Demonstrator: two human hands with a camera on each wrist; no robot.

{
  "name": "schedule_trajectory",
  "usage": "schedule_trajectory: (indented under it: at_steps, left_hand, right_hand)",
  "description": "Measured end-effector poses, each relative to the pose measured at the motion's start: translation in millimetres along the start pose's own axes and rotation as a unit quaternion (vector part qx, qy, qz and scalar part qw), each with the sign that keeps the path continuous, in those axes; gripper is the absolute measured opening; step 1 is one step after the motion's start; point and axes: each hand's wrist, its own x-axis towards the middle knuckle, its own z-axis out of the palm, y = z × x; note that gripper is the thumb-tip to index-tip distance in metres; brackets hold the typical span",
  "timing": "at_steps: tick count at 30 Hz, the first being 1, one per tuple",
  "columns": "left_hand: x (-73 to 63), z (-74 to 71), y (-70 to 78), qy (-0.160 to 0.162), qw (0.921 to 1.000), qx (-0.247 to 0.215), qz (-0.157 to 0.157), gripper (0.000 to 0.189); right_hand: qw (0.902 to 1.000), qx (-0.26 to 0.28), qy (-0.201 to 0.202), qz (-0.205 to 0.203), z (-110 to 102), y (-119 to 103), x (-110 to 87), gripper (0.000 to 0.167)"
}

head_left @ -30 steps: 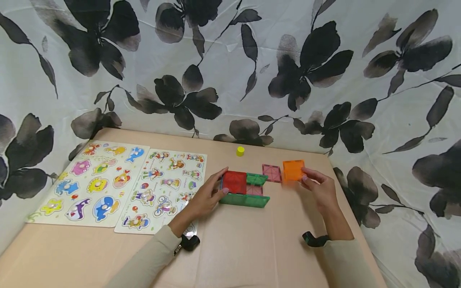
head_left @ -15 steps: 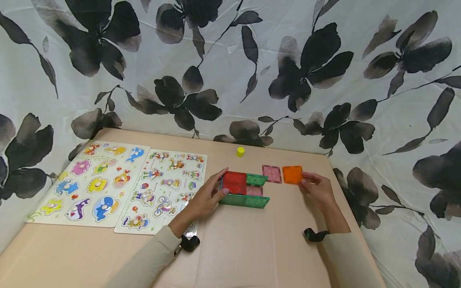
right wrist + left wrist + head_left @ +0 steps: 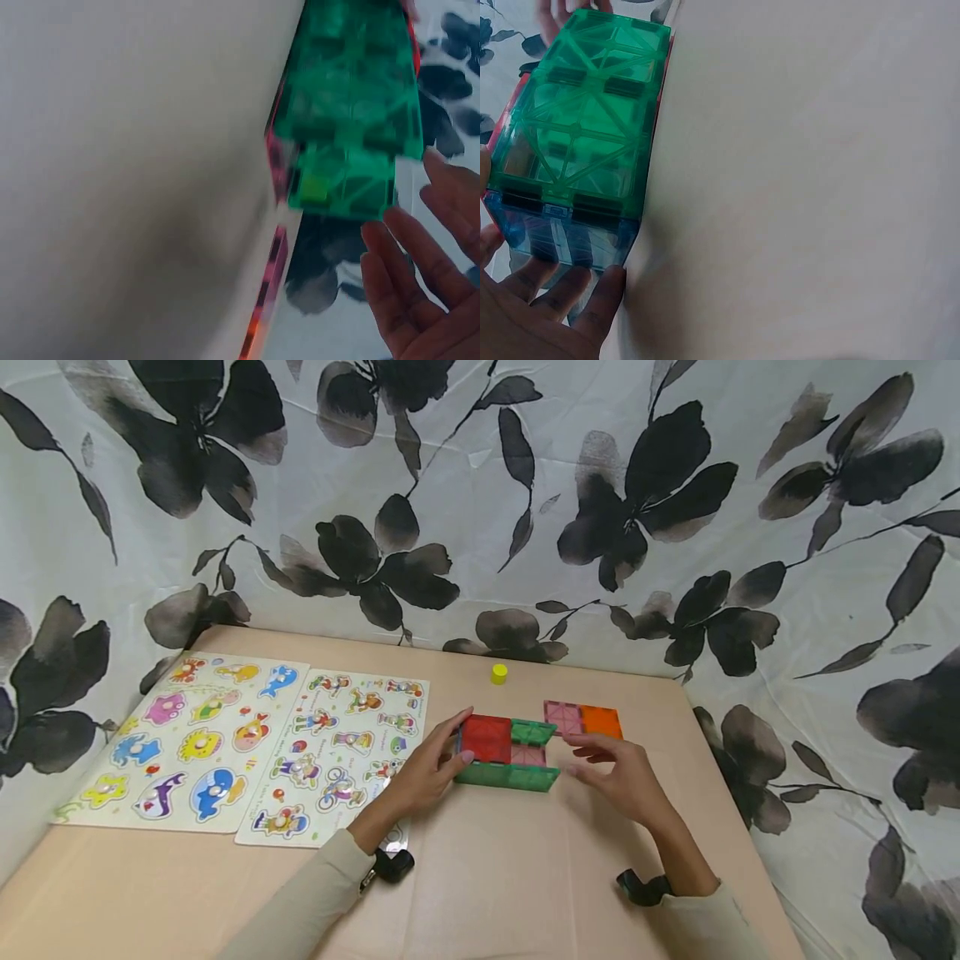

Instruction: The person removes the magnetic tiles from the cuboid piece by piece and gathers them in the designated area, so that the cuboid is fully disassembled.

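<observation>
Tile box (image 3: pixel 487 739) braced at one end

My left hand (image 3: pixel 422 777) grips it around the blue end tile (image 3: pixel 562 238), probably so it won't slide on the table (image 3: pixel 487 877). My right hand (image 3: pixel 618 775), fingers spread, holds nothing near the other end (touching or not, I can't tell). A pink tile (image 3: pixel 564 717) and orange tile (image 3: pixel 602 721) lie beyond, easily reached.

Left sleeve (image 3: pixel 303 902) showing plain beige, right sleeve (image 3: pixel 705 931) matching in colour, compact black devices (image 3: pixel 395 866) sitting at both sleeve ends.
</observation>
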Motion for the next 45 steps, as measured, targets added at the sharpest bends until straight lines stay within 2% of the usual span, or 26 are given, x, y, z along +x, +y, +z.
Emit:
schedule_trajectory:
  at_steps: [3,6,10,14,18,23,27,31,34,38,41,45]
  left_hand:
    - [0.1,-0.1,0.5,-0.001,1.0,-0.002,0.0,0.071]
    - [0.2,0.1,1.1,-0.003,1.0,-0.004,-0.002,0.07]
    - [0.8,0.9,1.2,-0.005,1.0,-0.004,0.0,0.071]
    - [0.7,1.0,1.1,-0.002,1.0,-0.001,0.001,0.071]
    - [0.8,0.7,0.9,0.0,1.0,0.0,0.004,0.071]
    - [0.7,-1.1,2.4,-0.001,1.0,0.006,0.002,0.071]
    - [0.3,-2.2,2.8,0.003,0.9999,0.01,0.001,0.071]
    - [-0.3,-2.4,3.5,0.004,0.9999,0.012,0.009,0.071]
    - [-0.7,-2.3,3.6,0.003,0.9998,0.014,0.011,0.071]
    - [-1.2,-2.1,3.6,0.001,0.9998,0.016,0.009,0.071]
    - [-1.4,-1.7,3.4,0.001,0.9998,0.016,0.009,0.071]
    - [-1.7,-0.8,2.9,-0.002,0.9999,0.01,0.008,0.071]
  right_hand:
    - [0.999,-0.009,-0.032,-0.029,12.0,-13.5,-3.5,0.044]
    - [0.9972,-0.041,-0.031,-0.054,22.8,-19.0,-6.5,0.04]
    - [0.9922,-0.081,0.007,-0.094,33.5,-19.3,-11.8,0.033]
    - [0.9853,-0.098,0.045,-0.133,37.7,-20.9,-19.2,0.029]
    - [0.9817,-0.099,0.072,-0.147,36.3,-24.1,-27.3,0.029]
    - [0.986,-0.071,0.102,-0.111,26.3,-23.9,-33.8,0.033]
    - [0.9913,-0.021,0.121,-0.048,12.6,-13.4,-34.0,0.031]
    - [0.988,0.039,0.148,0.02,-3.4,5.1,-32.9,0.027]
    - [0.9788,0.096,0.167,0.068,-16.1,20.5,-31.6,0.029]
    - [0.957,0.183,0.184,0.13,-34.0,37.9,-28.3,0.036]
    - [0.9342,0.24,0.203,0.17,-46.5,50.3,-25.3,0.041]
    - [0.8982,0.305,0.234,0.212,-61.2,70.3,-22.4,0.043]
